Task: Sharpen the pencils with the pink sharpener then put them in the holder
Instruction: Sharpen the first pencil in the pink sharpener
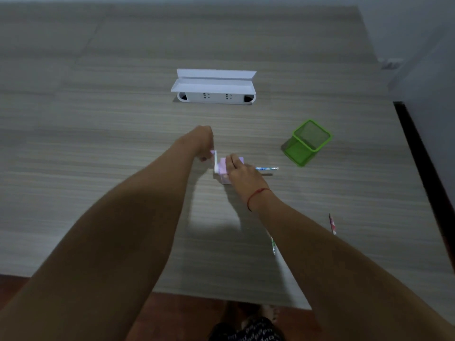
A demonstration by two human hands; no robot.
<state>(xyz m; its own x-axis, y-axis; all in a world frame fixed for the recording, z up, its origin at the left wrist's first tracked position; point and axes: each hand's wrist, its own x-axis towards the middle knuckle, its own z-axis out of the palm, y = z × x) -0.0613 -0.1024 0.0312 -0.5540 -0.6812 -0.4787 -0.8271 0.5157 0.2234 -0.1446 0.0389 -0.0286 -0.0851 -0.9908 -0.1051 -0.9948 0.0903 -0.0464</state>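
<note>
The pink sharpener (225,169) stands in the middle of the wooden table (98,143). My left hand (203,143) grips the knob of its white crank (216,162) on the left side. My right hand (242,174) rests on top of the sharpener and holds it down. A blue patterned pencil (267,168) sticks out of the sharpener's right side, lying level. The green mesh holder (306,142) stands to the right, with nothing visible inside. Two more pencils lie nearer me: a green-patterned one (272,244) partly under my right forearm and a red-patterned one (332,223).
A white socket box (215,88) with its lid flipped open is set into the table behind the sharpener. The table's right edge (418,153) runs close past the holder, with a pale wall beyond. The near edge lies just above my knees.
</note>
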